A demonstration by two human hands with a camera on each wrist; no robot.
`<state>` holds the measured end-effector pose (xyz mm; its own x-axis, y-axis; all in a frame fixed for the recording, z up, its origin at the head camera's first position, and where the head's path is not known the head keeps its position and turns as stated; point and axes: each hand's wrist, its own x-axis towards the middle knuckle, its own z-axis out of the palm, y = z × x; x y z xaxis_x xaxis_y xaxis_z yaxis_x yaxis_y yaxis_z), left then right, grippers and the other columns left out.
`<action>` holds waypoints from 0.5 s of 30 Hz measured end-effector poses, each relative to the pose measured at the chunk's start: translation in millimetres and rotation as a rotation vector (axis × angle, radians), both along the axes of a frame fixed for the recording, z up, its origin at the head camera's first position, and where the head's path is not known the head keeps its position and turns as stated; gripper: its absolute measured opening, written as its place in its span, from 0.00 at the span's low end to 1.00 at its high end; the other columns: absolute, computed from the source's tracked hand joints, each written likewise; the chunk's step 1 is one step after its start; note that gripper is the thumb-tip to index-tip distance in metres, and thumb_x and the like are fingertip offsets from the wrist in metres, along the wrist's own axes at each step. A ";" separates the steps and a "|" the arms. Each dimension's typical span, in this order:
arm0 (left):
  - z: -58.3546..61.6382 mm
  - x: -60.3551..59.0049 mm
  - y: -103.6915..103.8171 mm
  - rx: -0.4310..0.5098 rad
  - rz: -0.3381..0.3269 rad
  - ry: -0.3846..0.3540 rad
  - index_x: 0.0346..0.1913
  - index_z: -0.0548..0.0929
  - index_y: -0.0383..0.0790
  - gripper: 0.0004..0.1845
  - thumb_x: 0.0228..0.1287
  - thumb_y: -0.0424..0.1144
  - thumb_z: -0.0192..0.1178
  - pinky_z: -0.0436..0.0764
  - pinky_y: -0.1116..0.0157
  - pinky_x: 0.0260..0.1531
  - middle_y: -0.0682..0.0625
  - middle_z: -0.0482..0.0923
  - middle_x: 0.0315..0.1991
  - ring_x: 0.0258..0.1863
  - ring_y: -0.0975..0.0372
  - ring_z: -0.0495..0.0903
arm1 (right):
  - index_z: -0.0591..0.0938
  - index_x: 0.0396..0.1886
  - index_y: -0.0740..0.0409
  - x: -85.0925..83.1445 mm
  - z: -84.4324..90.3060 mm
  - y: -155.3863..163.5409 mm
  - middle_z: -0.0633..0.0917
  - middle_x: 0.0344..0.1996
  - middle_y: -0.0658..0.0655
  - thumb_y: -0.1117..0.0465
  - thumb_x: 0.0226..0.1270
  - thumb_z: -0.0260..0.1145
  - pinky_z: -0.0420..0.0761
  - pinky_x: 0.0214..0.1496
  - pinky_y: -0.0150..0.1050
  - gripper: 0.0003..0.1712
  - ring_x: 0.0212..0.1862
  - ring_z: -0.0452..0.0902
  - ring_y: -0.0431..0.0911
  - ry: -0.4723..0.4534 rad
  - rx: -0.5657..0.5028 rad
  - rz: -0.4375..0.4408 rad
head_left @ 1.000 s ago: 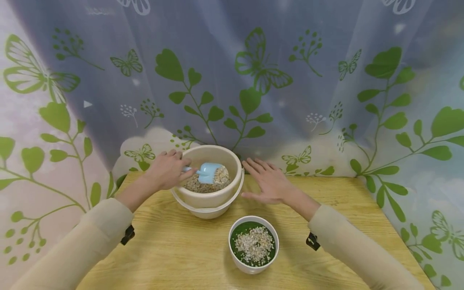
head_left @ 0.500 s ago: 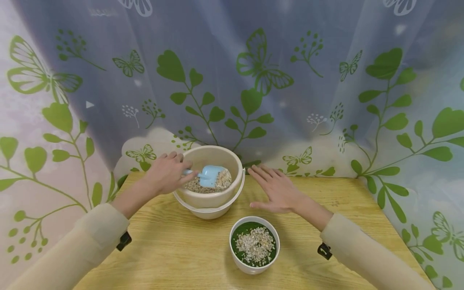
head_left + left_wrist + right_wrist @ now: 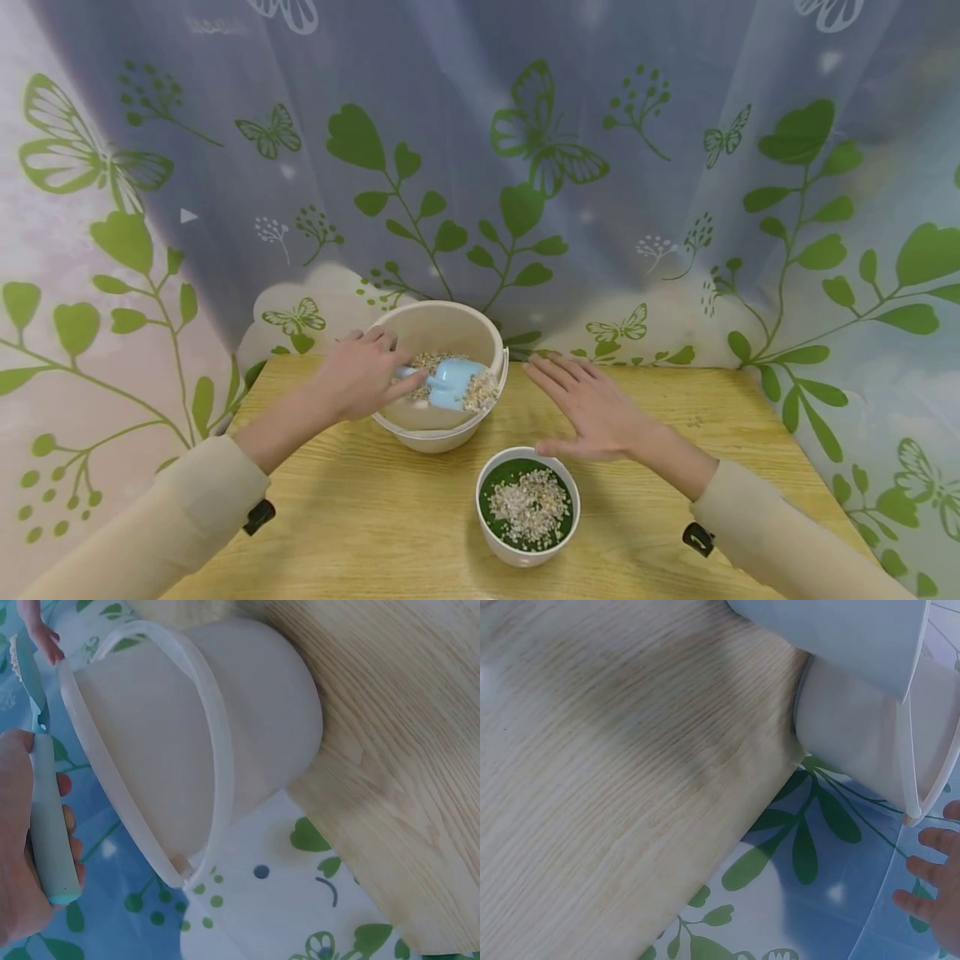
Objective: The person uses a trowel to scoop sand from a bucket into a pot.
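In the head view my left hand (image 3: 360, 379) grips the handle of a light blue scoop (image 3: 454, 382) loaded with pale gravel (image 3: 482, 390). The scoop hangs over a cream bucket (image 3: 405, 315) with gravel inside. The left wrist view has the scoop handle (image 3: 51, 817) above the bucket rim (image 3: 112, 780). My right hand (image 3: 596, 408) is held with fingers spread, right of the bucket and apart from it. Nearer me stands a small white pot (image 3: 517, 557), green inside, with gravel on top.
Both containers stand on a wooden table (image 3: 337, 517). A patterned curtain (image 3: 637, 275) hangs right behind the bucket and at both sides. The bucket's white handle (image 3: 217, 750) hangs down over its front.
The loaded scoop has risen from the gravel in the bucket and moved right and toward me with my left hand. My right hand has drawn back from the bucket, to the right.
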<state>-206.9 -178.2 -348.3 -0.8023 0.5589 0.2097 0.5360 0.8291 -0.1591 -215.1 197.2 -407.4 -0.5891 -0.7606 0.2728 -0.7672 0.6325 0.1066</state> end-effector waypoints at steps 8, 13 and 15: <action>-1.0 13.2 9.4 0.009 -0.049 0.056 0.57 0.87 0.47 0.26 0.78 0.63 0.53 0.84 0.44 0.57 0.43 0.87 0.48 0.51 0.48 0.83 | 0.56 0.86 0.55 10.3 -2.1 6.7 0.64 0.83 0.61 0.11 0.64 0.35 0.73 0.74 0.63 0.67 0.80 0.66 0.62 0.046 0.029 0.032; -5.9 19.5 14.3 0.013 -0.096 0.089 0.54 0.87 0.47 0.24 0.78 0.62 0.54 0.85 0.49 0.49 0.44 0.86 0.44 0.45 0.50 0.83 | 0.56 0.86 0.54 18.6 -1.4 11.0 0.61 0.84 0.61 0.10 0.63 0.35 0.71 0.76 0.63 0.68 0.82 0.62 0.62 0.045 0.049 0.013; -7.9 22.4 15.8 0.013 -0.109 0.108 0.52 0.87 0.48 0.23 0.77 0.62 0.55 0.84 0.50 0.46 0.45 0.85 0.42 0.42 0.52 0.82 | 0.55 0.86 0.54 22.7 -1.3 12.3 0.61 0.84 0.61 0.11 0.63 0.39 0.71 0.76 0.62 0.67 0.81 0.63 0.62 0.052 0.064 0.007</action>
<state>-184.5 -162.4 -356.2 -0.7096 0.6377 0.2997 0.6029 0.7696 -0.2103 -192.3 209.6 -408.7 -0.5704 -0.7812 0.2536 -0.7638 0.6180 0.1859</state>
